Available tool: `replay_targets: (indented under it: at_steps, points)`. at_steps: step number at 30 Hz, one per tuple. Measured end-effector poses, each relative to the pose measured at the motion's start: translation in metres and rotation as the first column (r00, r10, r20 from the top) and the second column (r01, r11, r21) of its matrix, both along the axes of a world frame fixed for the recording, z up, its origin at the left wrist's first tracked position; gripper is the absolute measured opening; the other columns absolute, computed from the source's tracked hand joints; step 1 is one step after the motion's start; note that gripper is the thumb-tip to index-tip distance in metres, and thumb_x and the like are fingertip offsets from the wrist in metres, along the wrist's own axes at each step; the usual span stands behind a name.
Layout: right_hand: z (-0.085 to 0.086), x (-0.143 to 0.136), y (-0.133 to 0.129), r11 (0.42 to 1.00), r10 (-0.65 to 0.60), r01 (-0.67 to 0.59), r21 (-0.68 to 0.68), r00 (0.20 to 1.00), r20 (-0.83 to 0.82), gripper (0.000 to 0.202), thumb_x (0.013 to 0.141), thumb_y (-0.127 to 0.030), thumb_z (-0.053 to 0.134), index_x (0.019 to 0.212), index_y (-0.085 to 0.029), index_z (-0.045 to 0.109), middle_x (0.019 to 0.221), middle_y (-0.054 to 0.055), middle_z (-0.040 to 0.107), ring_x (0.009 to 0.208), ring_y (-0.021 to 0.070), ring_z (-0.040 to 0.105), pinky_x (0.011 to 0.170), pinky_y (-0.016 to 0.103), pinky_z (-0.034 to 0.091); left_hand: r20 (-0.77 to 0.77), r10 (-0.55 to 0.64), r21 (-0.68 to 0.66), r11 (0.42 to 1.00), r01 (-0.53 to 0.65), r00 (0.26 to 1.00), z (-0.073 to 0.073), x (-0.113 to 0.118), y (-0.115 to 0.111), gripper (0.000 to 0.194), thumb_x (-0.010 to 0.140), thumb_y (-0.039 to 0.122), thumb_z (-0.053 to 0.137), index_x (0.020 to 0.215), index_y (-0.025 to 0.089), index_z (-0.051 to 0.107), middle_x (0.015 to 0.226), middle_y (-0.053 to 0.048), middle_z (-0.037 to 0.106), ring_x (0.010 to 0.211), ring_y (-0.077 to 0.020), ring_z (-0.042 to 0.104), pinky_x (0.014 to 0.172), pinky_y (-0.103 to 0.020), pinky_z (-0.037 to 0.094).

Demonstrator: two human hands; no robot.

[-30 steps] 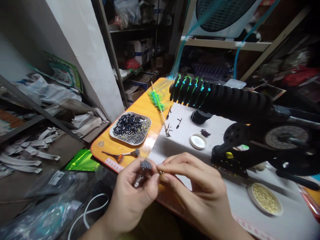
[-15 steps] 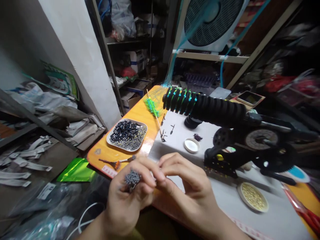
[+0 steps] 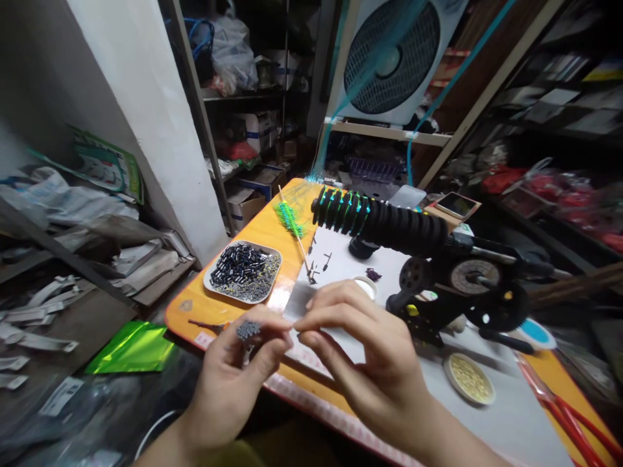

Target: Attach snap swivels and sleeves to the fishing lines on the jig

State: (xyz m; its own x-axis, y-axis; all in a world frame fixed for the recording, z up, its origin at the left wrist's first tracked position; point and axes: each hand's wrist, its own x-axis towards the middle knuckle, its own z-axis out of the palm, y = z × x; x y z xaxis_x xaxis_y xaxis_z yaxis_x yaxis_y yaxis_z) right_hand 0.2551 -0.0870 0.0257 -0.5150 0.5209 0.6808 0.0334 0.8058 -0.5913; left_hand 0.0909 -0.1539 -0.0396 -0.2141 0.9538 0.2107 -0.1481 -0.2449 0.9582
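My left hand (image 3: 233, 376) is curled around a bundle of thin grey-tipped pieces (image 3: 248, 331), whose ends show above the fingers. Its thumb and forefinger pinch together beside the bundle. My right hand (image 3: 367, 350) pinches at thumb and fingertips, almost touching the left fingertips; whatever lies between them is too small to make out. Beyond the left hand sits a white tray (image 3: 208, 283) of black tubes and small grey pieces. A thin brown tool (image 3: 207, 324) lies partly hidden behind that hand.
A black geared device with a ribbed roller (image 3: 379, 220) stands on the orange table (image 3: 195, 311). A dish of golden beads (image 3: 470, 379) and red-handled pliers (image 3: 574, 421) lie at right. A stick with green-blue threads (image 3: 291, 218) lies behind the tray.
The view has shifted, and the table and device appear further left. My fingertips have moved slightly apart, and the grey bundle sits a little higher and further left.
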Motion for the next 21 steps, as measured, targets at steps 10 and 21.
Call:
replay_targets:
  at_steps: [10,21]
  points:
    - [-0.017,-0.006,-0.008,0.941,0.052,-0.065,-0.331,0.997,-0.048,0.008,0.095,-0.018,0.062,0.090,-0.018,0.068,0.086,0.003,0.068,0.084,0.0159,0.062,0.076,0.029,0.049,0.226,-0.112,0.270,0.962,0.048,0.968,0.005,0.016,0.009,0.013,0.094,0.018,0.063,0.087,0.026,0.071,0.096,0.000,0.058,0.061,-0.0053,0.049,0.052,-0.014,0.042]
    - [-0.021,-0.004,-0.005,0.907,-0.104,-0.019,0.421,0.958,0.268,0.021,0.092,-0.007,0.047,0.091,-0.013,0.068,0.080,0.007,0.068,0.089,0.0213,0.061,0.088,0.039,0.047,0.527,-0.086,-0.090,0.984,0.156,0.845,0.001,0.005,-0.002,0.017,0.089,0.028,0.070,0.078,0.020,0.061,0.060,0.004,0.051,0.056,-0.0077,0.044,0.057,-0.017,0.039]
